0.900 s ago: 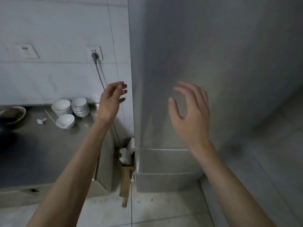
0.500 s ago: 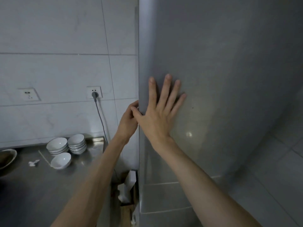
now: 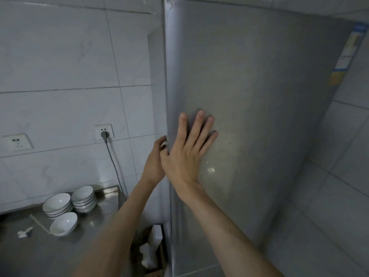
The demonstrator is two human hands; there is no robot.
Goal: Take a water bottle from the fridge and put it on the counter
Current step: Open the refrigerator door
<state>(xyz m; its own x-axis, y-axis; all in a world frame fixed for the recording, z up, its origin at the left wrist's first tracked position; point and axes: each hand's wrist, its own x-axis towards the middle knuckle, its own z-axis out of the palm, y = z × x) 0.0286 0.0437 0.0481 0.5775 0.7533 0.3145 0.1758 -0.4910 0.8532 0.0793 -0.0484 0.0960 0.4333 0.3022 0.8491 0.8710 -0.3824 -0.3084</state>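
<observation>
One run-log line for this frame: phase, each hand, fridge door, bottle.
phase: opening fridge | left hand: fingers hooked on door edge | right hand: flat on fridge door | door: shut | bottle: not visible

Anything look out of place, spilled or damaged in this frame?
Little stands out. A crumpled white scrap lies loose on the counter near the bowls, and crumpled white material is wedged in the gap beside the fridge. The fridge door looks shut and undamaged.
</observation>
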